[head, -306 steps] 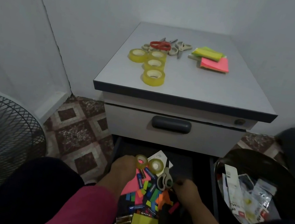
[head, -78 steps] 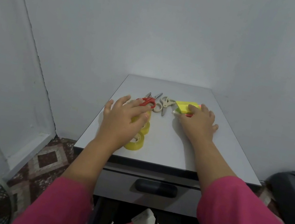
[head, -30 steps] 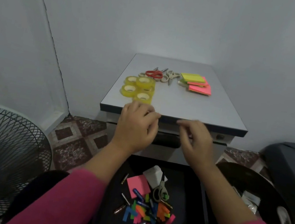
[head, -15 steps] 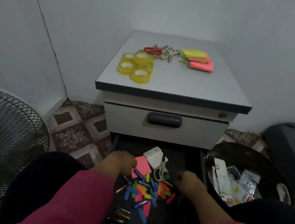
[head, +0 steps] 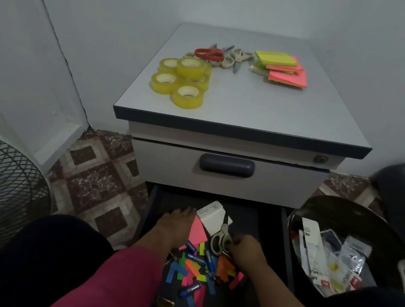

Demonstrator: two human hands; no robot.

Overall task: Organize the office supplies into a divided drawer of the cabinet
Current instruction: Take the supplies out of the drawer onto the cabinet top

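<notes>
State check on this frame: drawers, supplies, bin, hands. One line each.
Bottom drawer: pulled open.
Upper drawer: closed.
Tape rolls: clustered on the cabinet top, one stacked.
Scissors: piled on top.
Sticky note pads: stacked.
Grey scissors: lying in the drawer.
Bin: holds wrappers.
Left hand: in the drawer, grip unclear.
Right hand: same.

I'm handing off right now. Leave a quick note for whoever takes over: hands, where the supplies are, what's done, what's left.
Left hand rests in the open bottom drawer by a pink note pad; grip unclear. Right hand is at the grey scissors; grip unclear too.
On the cabinet top: five tape rolls, scissors, sticky notes.
Left: loose coloured flags and batteries are unsorted in the drawer.
</notes>
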